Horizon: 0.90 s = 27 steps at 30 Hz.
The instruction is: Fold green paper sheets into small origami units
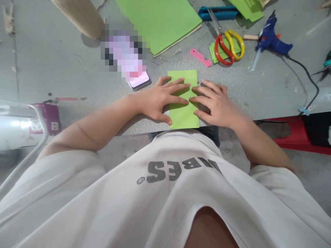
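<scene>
A green rectangle of paper (184, 115) lies at the table's near edge, its long sides running away from my body. My left hand (161, 100) rests on its left part with fingers spread, the fingertips reaching past the middle of the sheet. From the right, my right hand (214, 101) touches the paper's right side with its fingertips, fingers apart. Neither hand grasps anything. Beyond the paper a pink cutter (200, 57) lies flat on the table.
Scissors (224, 50) with red and yellow handles lie on small green pieces. Right of them is a blue glue gun (272, 38) with a cable. Large green sheets (160, 26), a phone (139, 81) and a wooden cylinder (82, 17) are farther back.
</scene>
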### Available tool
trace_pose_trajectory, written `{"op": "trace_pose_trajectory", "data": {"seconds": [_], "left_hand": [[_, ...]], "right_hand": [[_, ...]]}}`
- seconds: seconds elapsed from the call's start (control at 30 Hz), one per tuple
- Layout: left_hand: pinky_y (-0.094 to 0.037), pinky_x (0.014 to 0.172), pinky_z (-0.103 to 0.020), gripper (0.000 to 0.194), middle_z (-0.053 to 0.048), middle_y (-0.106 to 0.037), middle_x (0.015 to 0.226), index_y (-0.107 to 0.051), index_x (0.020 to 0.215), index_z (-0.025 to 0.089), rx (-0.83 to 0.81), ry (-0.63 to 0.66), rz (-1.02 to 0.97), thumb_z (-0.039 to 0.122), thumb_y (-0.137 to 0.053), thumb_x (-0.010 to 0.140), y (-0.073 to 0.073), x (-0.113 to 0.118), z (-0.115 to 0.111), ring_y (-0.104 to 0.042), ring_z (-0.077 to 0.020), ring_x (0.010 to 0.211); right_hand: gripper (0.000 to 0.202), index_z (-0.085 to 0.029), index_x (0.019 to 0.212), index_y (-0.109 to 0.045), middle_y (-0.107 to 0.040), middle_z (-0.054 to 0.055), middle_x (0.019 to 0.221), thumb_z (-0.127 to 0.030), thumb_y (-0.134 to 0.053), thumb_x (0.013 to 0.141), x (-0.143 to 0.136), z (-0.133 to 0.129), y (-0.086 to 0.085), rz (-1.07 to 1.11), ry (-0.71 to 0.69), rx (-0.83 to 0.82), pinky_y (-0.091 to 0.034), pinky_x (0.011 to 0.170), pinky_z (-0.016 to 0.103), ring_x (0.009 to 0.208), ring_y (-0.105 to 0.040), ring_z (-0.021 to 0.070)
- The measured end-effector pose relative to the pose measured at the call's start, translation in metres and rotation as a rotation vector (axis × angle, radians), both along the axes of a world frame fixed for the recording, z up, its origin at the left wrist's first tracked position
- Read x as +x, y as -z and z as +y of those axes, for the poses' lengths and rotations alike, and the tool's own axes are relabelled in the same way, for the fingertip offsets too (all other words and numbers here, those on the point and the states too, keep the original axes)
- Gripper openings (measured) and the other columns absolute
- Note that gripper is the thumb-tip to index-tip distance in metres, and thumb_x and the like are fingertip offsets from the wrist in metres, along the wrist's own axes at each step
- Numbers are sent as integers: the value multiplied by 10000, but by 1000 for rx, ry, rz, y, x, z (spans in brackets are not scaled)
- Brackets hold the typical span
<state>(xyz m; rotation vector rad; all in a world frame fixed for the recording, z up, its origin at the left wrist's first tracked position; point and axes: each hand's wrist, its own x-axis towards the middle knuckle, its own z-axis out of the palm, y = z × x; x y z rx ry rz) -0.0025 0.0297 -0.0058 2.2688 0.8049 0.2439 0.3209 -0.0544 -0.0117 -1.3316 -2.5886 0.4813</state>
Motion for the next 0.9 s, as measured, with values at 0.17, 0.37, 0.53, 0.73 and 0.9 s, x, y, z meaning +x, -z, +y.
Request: {"op": "trace_pose_trajectory", "data": {"seconds": [0.17,0.37,0.53,0.73,0.9], "left_hand": [[-218,1577,-856,1202,-30,-560,2040,-836,1637,426,85,230,15,1288,-615,829,5,-6,6,-439,-551,1902],[-289,1490,-865,1282,-136,-551,2037,-762,1778,408,202,290,44,1291,-404,919,14,-5,3,-525,-574,1817],[-282,1489,-829,880,-182,-692,1882,-843,1672,401,269,275,26,1009,-458,1164,17,8,-10,-641,-519,1703],[-325,1527,-776,627,-154,-652,1917,-858,1652,466,264,296,-25,829,-655,1183,20,10,-13,-594,-487,1775],[-272,1571,-767,612,-99,-582,2006,-809,1706,514,254,294,20,758,-739,1148,17,8,-12,-537,-485,1843]], "right_hand": [[400,-334,1511,-893,-736,169,1827,-498,-708,1196,-9,1,4,10,55,31,-422,1371,855,1824,-483,598],[402,-337,1490,-885,-740,176,1773,-505,-759,1147,-15,-1,6,18,76,61,-413,1374,868,1815,-457,612],[408,-323,1447,-882,-772,186,1704,-578,-734,1165,-15,-1,9,54,85,82,-423,1389,815,1783,-503,581],[642,-273,1511,-862,-771,222,1739,-800,-694,1184,-5,4,11,54,69,55,-490,1374,735,1688,-631,538],[756,-283,1733,-793,-738,221,1825,-788,-484,1262,6,0,8,50,119,85,-493,1379,753,1715,-629,525]]}}
